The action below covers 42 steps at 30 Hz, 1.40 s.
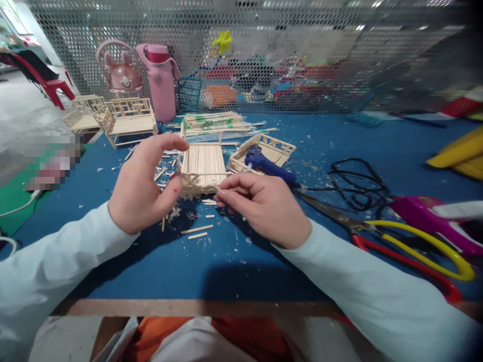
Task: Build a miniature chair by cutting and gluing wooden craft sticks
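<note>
A miniature bed-like frame of thin wooden sticks [204, 158] stands before me, its slatted base facing up. My left hand [145, 183] is curved around the frame's left end, index fingertip by the far part and thumb against the near corner. The thumb has a small red mark. At the near edge, my right hand [260, 203] pinches a thin wooden stick [218, 187] between thumb and fingers; its fingertips partly hide it. Beside the right hand, a blue glue gun [269, 168] rests on another stick-built frame [281, 149].
Large scissors [354, 226] with red and yellow handles lie at right, near a black cable [354, 186]. Bagged sticks [215, 122] lie behind. Finished-looking stick models [130, 118] and a pink bottle [162, 85] stand back left. Stick offcuts [196, 230] litter the blue tabletop [166, 271].
</note>
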Each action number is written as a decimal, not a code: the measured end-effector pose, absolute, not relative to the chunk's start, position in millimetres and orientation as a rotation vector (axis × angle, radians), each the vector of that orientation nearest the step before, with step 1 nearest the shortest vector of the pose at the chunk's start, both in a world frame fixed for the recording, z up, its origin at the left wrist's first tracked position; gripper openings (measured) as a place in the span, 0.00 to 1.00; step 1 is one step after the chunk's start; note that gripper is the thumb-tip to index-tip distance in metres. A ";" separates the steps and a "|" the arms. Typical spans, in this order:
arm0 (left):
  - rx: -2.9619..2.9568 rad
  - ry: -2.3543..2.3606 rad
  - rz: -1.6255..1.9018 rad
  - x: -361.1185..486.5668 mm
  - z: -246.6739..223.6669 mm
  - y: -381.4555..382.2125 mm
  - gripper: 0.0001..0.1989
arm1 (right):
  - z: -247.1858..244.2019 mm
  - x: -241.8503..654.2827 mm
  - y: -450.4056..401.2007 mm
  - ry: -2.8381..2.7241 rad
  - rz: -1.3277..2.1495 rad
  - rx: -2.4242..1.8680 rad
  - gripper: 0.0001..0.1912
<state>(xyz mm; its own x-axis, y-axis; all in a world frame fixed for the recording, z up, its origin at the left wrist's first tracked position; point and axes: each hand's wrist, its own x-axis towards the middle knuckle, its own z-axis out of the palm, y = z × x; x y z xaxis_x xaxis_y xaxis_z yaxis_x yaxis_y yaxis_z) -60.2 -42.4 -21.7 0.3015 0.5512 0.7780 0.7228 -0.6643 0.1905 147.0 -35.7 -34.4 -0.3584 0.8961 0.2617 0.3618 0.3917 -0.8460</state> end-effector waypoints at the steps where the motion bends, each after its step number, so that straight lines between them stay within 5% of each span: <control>1: -2.481 -1.148 -1.197 -60.2 -17.9 -37.5 0.21 | -35.1 144.9 -35.8 -1.947 0.800 -1.098 0.05; 9: -2.879 -1.237 -0.679 -53.2 1.8 -12.4 0.25 | -37.1 139.2 -33.2 -2.040 0.296 -1.135 0.06; 22: -2.877 -1.380 -0.688 -44.3 4.1 -9.3 0.21 | -42.1 138.7 -31.7 -2.091 0.078 -1.077 0.05; 31: -2.874 -1.381 -0.741 -43.3 2.4 -10.4 0.20 | -36.9 145.1 -34.8 -1.941 0.280 -1.103 0.06; 39: -2.872 -1.427 -0.745 -40.7 4.0 -12.4 0.18 | -48.0 142.5 -18.0 -1.777 0.735 -0.993 0.26; 42: -2.868 -1.437 -0.742 -40.9 4.1 -12.0 0.19 | -46.6 142.4 -20.9 -1.819 0.533 -0.986 0.23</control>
